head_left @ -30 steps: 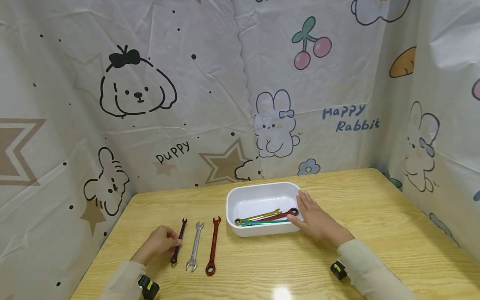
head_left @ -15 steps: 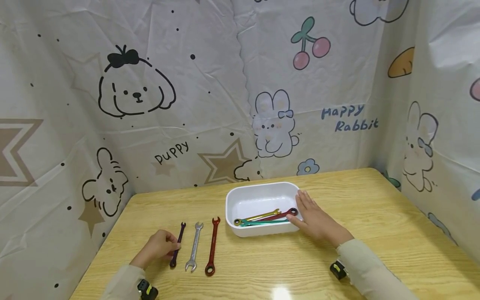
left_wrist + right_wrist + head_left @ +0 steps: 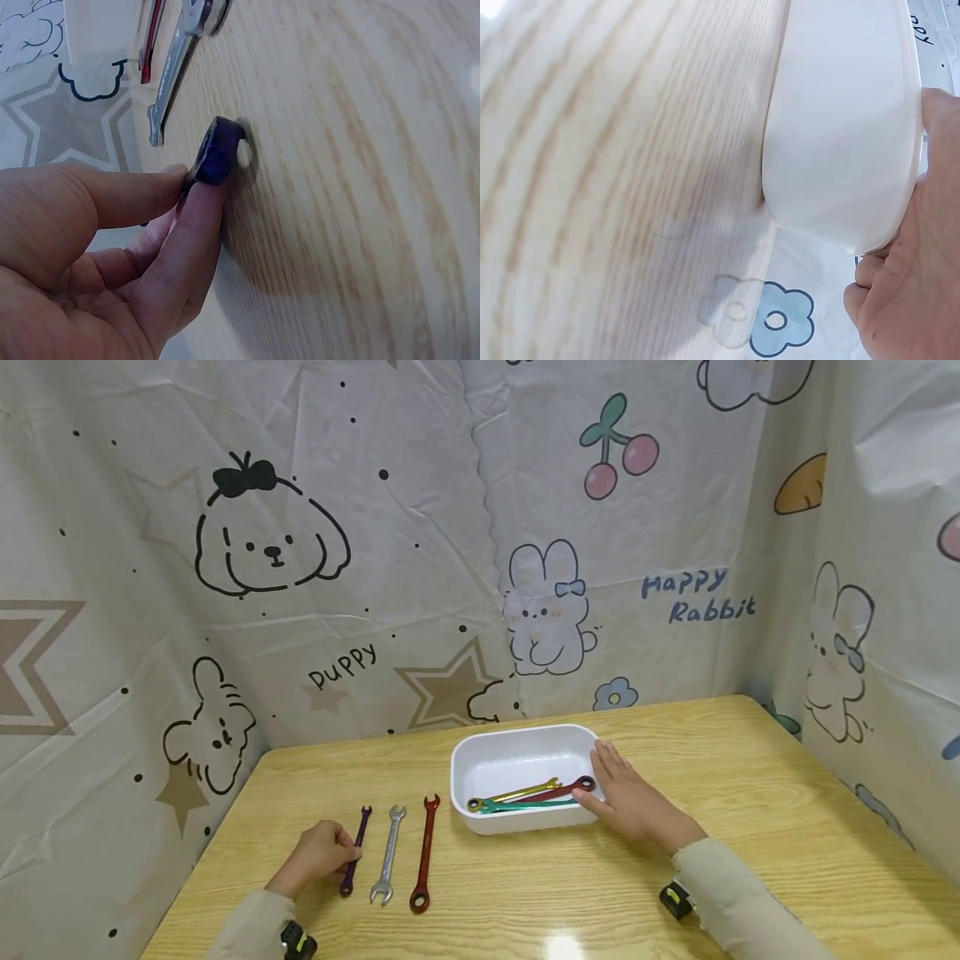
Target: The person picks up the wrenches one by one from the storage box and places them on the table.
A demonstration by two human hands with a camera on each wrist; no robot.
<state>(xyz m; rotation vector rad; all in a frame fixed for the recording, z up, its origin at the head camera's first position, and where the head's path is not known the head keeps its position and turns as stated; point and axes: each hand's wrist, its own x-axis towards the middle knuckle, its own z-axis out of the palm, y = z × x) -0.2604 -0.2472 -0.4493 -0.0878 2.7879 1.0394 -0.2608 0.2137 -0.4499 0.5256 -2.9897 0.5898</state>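
A small purple combination wrench is pinched between the thumb and fingers of my left hand. In the left wrist view, the near end of the purple wrench shows past the fingertips, close to the table. Beside it lie a silver open-end wrench and a red combination wrench, roughly parallel. My right hand rests on the right end of a white plastic box, fingers extended along the rim and thumb over the front corner. Inside are a yellow wrench, a red wrench and a green wrench.
The wood-grain table carries everything. A printed curtain hangs behind it and along both sides. The box stands to the right of the wrenches on the table, towards the back edge.
The left hand has drawn the purple wrench slightly toward the person, most of it during the first half second. The right hand, the box and the other wrenches have stayed in place.
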